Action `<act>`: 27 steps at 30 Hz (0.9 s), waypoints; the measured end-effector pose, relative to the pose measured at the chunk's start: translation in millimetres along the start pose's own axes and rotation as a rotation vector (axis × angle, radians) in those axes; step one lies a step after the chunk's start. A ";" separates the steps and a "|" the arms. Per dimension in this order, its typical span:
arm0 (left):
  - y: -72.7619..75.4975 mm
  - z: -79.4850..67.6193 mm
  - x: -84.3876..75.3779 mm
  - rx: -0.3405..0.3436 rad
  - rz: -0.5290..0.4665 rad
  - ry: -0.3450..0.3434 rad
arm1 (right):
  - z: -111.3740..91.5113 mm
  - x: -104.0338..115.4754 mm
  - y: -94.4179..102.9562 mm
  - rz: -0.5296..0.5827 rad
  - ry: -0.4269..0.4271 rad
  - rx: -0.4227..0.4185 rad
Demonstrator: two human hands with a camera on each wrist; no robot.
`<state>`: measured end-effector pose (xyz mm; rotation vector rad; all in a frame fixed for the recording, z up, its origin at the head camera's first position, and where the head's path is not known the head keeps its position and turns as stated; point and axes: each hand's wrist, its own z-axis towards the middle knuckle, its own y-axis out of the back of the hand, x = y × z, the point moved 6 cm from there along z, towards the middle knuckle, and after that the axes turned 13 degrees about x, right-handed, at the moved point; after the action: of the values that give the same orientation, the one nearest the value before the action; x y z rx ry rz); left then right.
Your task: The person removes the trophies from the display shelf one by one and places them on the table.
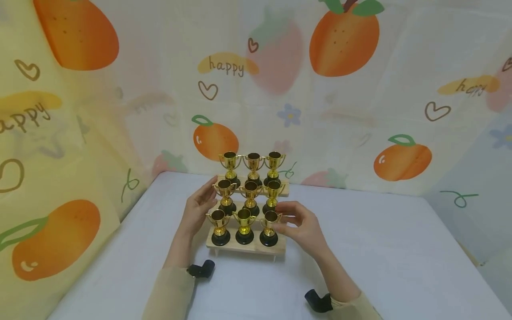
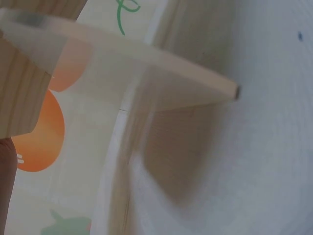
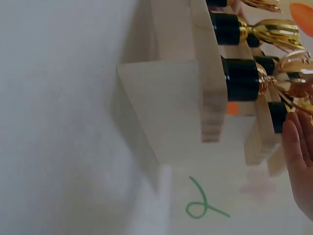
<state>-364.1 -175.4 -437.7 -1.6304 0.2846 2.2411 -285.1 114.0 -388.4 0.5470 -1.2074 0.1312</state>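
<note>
A tiered wooden stand [image 1: 246,249] holds small gold trophy cups on black bases, three to a tier. My left hand [image 1: 197,211] is at the stand's left side, its fingers reaching along the upper tiers; in the left wrist view a finger [image 2: 6,169] shows below a wooden tier. On the right, my right hand [image 1: 302,224] has thumb and fingers apart, right at the front right trophy [image 1: 270,229] and the middle-tier right trophy [image 1: 273,195]. The right wrist view shows its fingers [image 3: 293,147] fairly straight beside the trophies.
The stand rests on a white-covered table [image 1: 380,249] close to the backdrop [image 1: 340,106], a sheet printed with oranges, strawberries and hearts. White side panels [image 3: 161,93] support the wooden tiers. Black wrist devices [image 1: 202,269] show at both cuffs.
</note>
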 end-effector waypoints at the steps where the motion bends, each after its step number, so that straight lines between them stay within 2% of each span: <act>1: 0.0 -0.2 0.2 -0.002 -0.006 -0.001 | 1.0 -0.8 -2.5 0.002 -0.017 0.004; 13: -0.8 -0.2 0.7 -0.001 -0.035 0.000 | 0.8 -4.8 -16.7 -0.039 -0.080 -0.071; 27: -0.8 0.3 0.7 -0.010 -0.031 0.021 | -0.1 -3.0 -18.0 -0.087 -0.033 -0.172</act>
<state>-364.2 -174.5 -438.2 -1.6533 0.2526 2.2075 -279.2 99.2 -397.1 0.4511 -1.2121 -0.0554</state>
